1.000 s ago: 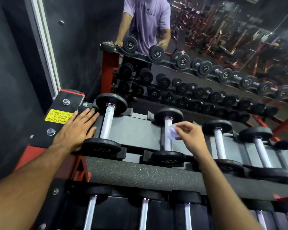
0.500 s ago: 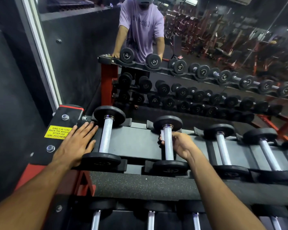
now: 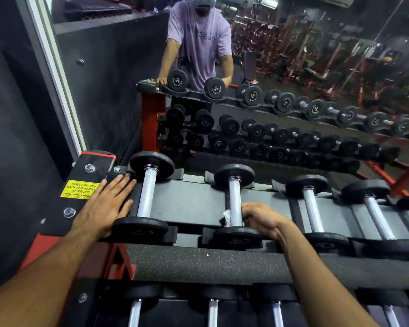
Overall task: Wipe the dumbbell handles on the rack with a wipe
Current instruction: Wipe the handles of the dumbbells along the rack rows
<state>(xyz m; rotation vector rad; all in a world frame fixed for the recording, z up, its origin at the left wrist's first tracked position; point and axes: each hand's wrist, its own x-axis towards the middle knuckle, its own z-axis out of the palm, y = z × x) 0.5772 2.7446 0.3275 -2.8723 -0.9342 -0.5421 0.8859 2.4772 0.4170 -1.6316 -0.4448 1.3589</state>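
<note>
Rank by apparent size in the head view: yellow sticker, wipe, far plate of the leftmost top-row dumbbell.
1. Far plate
2. Yellow sticker, partly under the left hand
3. Wipe, mostly hidden in the right hand; true size unclear

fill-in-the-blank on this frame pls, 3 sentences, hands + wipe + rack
1. The right hand grips the handle of the ____ dumbbell from the rack's left end.
2. A white wipe shows at the ____ side of that handle.
3. The left hand lies flat beside a ____ warning sticker.

Missing: second; left; yellow
</note>
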